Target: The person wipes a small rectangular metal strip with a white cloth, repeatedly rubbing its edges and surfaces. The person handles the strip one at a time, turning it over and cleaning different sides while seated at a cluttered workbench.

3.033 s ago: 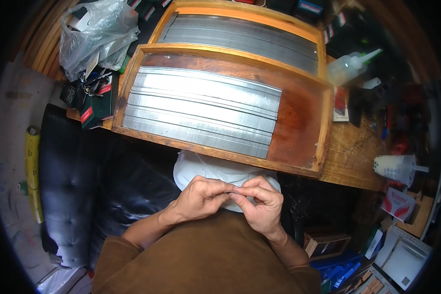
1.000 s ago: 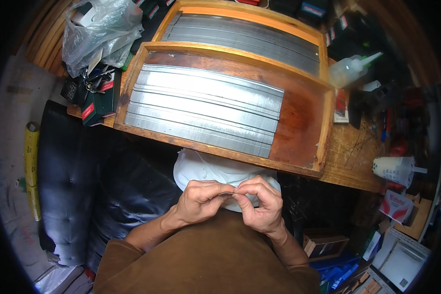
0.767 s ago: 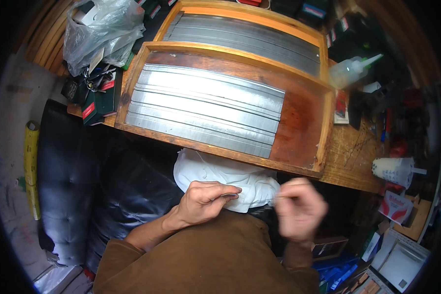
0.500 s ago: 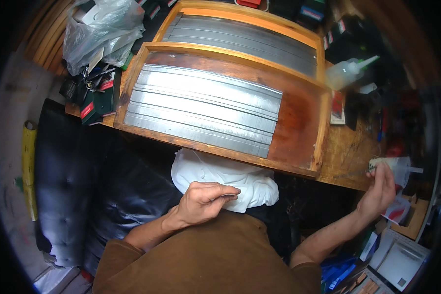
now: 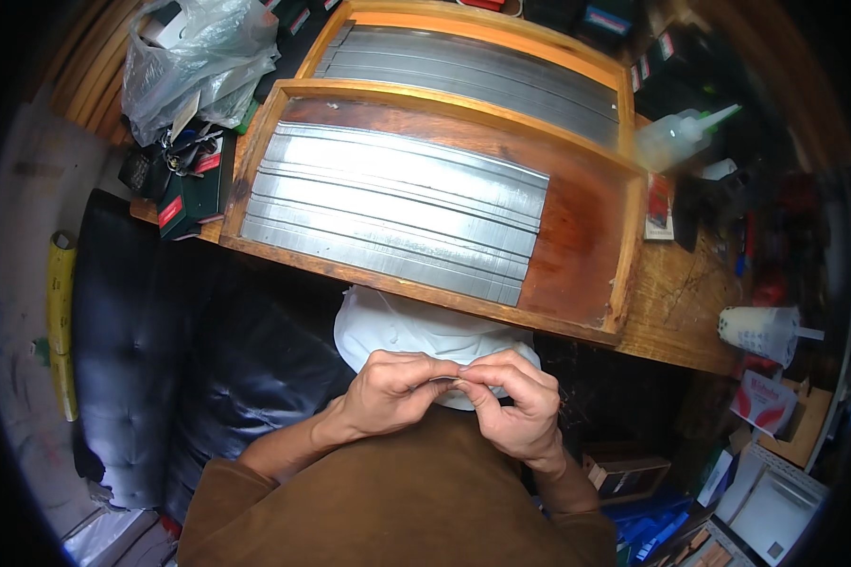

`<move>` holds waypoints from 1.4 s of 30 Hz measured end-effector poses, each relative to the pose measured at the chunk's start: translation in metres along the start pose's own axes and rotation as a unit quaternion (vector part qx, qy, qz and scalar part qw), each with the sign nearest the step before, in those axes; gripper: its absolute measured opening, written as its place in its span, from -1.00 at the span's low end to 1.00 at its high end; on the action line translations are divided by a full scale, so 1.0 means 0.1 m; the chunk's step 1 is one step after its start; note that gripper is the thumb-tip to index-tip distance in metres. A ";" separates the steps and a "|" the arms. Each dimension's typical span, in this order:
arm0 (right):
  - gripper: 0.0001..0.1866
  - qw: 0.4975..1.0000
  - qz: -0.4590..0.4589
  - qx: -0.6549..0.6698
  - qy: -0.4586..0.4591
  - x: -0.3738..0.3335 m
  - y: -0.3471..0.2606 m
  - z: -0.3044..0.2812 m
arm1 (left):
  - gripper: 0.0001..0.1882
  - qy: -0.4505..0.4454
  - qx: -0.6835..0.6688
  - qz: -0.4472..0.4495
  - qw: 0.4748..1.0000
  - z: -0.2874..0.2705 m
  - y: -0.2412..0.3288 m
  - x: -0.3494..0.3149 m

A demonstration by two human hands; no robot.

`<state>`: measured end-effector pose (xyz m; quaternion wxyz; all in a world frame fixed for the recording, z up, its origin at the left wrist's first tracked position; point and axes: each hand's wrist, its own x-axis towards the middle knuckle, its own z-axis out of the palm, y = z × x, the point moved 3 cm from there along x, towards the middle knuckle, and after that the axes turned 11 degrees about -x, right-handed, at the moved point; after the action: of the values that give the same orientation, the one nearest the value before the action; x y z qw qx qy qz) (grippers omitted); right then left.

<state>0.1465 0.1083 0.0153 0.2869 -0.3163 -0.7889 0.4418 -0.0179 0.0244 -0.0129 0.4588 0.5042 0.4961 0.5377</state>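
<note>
In front of my chest, over a white cloth, both hands meet at the fingertips. My left hand is closed in a pinch, thumb against index finger. My right hand pinches at the same spot from the other side. Between the fingertips shows a sliver of something thin and pale, too small to name. Beyond the hands, a shallow wooden tray holds a row of flat grey metal strips packed side by side. A second wooden tray behind it holds more grey strips.
On the wooden table to the right stand a plastic cup with a straw and a squeeze bottle. A clear plastic bag and dark boxes lie at the far left. Black padded seating is at left.
My right hand has come from beside the cup at the right edge to meet my left hand's fingertips. My left hand has stayed nearly still, pinching.
</note>
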 end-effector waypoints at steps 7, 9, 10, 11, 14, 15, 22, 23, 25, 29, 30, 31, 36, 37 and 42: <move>-0.81 1.000 0.007 0.009 -0.028 0.03 0.06 0.05 | -0.77 -0.014 0.014 -0.022 1.000 -0.01 0.01 -0.02; -0.82 0.987 0.121 0.102 -0.030 -0.07 0.22 0.13 | -0.81 -0.041 -0.013 -0.098 0.994 0.00 -0.04 0.00; -0.82 0.973 0.176 0.148 -0.031 -0.12 0.30 0.19 | -0.83 -0.058 -0.041 -0.163 0.984 -0.01 -0.10 0.04; -0.83 0.964 0.202 0.169 -0.024 -0.12 0.36 0.23 | -0.84 -0.073 -0.068 -0.227 0.969 -0.01 -0.16 0.05; -0.80 0.905 0.308 0.287 -0.054 -0.24 0.67 0.36 | -0.82 -0.072 -0.262 -0.332 0.903 -0.01 -0.29 0.25; -0.81 0.890 0.349 0.292 -0.030 -0.18 0.64 0.35 | -0.83 -0.076 -0.257 -0.381 0.885 -0.05 -0.38 0.28; -0.84 0.872 0.351 0.338 0.050 -0.09 0.73 0.50 | -0.79 -0.035 -0.218 -0.377 0.900 -0.07 -0.45 0.39; -0.85 0.888 0.344 0.301 0.044 -0.09 0.71 0.49 | -0.79 -0.033 -0.224 -0.371 0.901 -0.07 -0.43 0.40; -0.87 0.917 0.325 0.228 0.033 -0.08 0.64 0.44 | -0.78 -0.043 -0.220 -0.330 0.917 -0.08 -0.42 0.37; -0.81 0.989 0.112 0.078 0.063 -0.07 0.33 0.27 | -0.76 -0.067 -0.075 -0.177 0.979 -0.11 -0.21 0.20; -0.80 0.991 0.099 0.077 0.056 -0.09 0.28 0.24 | -0.75 -0.074 -0.010 -0.138 0.988 -0.12 -0.14 0.17; -0.79 0.992 0.086 0.075 0.049 -0.09 0.23 0.22 | -0.72 -0.064 0.016 -0.077 0.995 -0.12 -0.05 0.16; -0.78 0.994 0.045 0.099 0.032 -0.08 0.18 0.21 | -0.71 -0.026 0.012 0.024 0.999 -0.09 -0.07 0.03; -0.78 0.994 0.045 0.099 0.028 -0.08 0.19 0.22 | -0.71 -0.025 0.012 0.018 0.999 -0.09 -0.08 0.02; -0.77 0.995 0.038 0.091 0.014 -0.06 0.20 0.22 | -0.63 -0.025 0.013 0.015 1.000 -0.10 -0.11 -0.01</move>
<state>0.1389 0.1008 -0.0126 0.3087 -0.3245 -0.7288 0.5180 -0.0275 0.0235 -0.0237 0.4562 0.5306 0.4844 0.5250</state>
